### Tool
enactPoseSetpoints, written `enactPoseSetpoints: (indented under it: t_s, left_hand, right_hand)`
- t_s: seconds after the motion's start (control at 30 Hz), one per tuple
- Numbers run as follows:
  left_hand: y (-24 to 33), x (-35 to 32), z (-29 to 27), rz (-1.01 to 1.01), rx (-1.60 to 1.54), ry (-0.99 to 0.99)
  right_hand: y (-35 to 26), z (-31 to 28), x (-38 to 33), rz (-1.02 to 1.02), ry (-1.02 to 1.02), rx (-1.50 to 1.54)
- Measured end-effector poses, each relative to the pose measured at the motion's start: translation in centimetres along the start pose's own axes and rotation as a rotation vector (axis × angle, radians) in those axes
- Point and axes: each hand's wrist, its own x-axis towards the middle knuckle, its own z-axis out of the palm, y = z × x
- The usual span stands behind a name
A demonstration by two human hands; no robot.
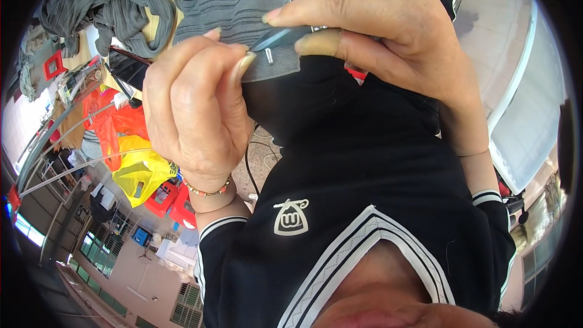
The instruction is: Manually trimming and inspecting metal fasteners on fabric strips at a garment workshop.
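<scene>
A grey ribbed knit piece (pixel 234 0) hangs over my lap, its plain lower band (pixel 273 67) against my black clothing. My left hand (pixel 197 100) is closed in a pinch at the band's left edge; what lies right between its fingertips is hidden. In my right hand (pixel 395 30) is a pair of thread snips (pixel 280 39), held between thumb and fingers, with the pointed blade reaching to my left fingertips. A tan cover wraps the right thumb. On the band, just below the blade, shows a small white loop-like mark (pixel 269 55).
More grey knit pieces (pixel 130 15) are heaped at the upper left. Red and yellow plastic bags (pixel 143 170) hang at the left beside a thin metal frame (pixel 61 173). Red bins (pixel 182 206) stand behind my left forearm. A pale, translucent panel (pixel 516 97) is at the right.
</scene>
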Motion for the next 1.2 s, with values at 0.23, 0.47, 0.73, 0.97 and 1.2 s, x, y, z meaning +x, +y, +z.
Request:
enactPoseSetpoints:
  t_s: [0.23, 0.47, 0.73, 0.97, 1.2]
  left_hand:
    - [-0.2, -1.2, -0.4, -0.086, -0.29, 0.023]
    - [-1.1, -1.7, -0.6, -0.115, -0.467, 0.025]
    - [-1.3, 1.4, 0.1, 0.078, -0.068, -0.16]
    - [-1.4, 2.5, -0.1, 0.069, -0.263, -0.3]
    - [-2.7, 1.7, 0.2, 0.113, -0.27, -0.247]
  right_hand:
    - [0.5, 0.1, -0.8, 0.101, 0.111, 0.173]
    - [1.0, 0.4, -1.7, 0.271, 0.278, 0.195]
    - [3.4, 2.3, -2.9, 0.168, 0.389, 0.336]
    - [3.7, 1.5, -3.2, 0.18, 0.394, 0.343]
    - [5.1, 3.2, -2.0, 0.26, 0.355, 0.513]
